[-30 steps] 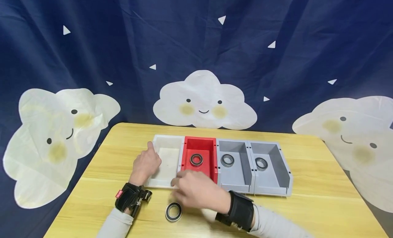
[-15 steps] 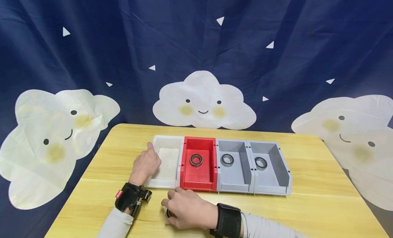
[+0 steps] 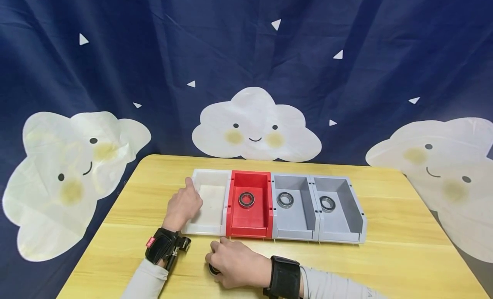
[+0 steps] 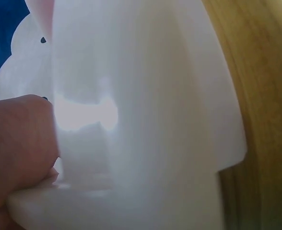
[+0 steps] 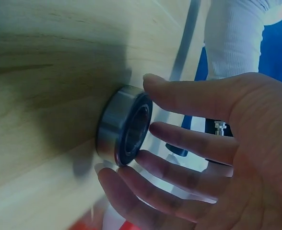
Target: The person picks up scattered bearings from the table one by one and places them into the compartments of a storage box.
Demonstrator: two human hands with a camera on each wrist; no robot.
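Observation:
My left hand [image 3: 184, 205] grips the left wall of the white bin [image 3: 206, 230], with the index finger pointing along the rim. In the left wrist view that hand [image 4: 21, 148] wraps over the bin's edge, and the white plastic [image 4: 146, 134] fills the middle. On the table in front of the bins, my right hand [image 3: 239, 263] holds a bearing [image 3: 213, 270], mostly covered in the head view. The right wrist view shows this bearing [image 5: 125, 127] with a steel outer ring and dark face, between the thumb and the curled fingers of my right hand [image 5: 203, 143].
Joined to the white bin's right are a red bin [image 3: 249, 233] and two grey bins [image 3: 294, 235] [image 3: 340, 237]. One bearing lies in each: red [image 3: 246, 200], middle grey [image 3: 285, 200], far grey [image 3: 327, 204]. A wooden table [image 3: 400, 230] carries them before a blue curtain [image 3: 165, 67].
My right hand, over the red bin's front a second ago, has come down onto the bearing on the table and taken hold of it. The left hand stays at the white bin.

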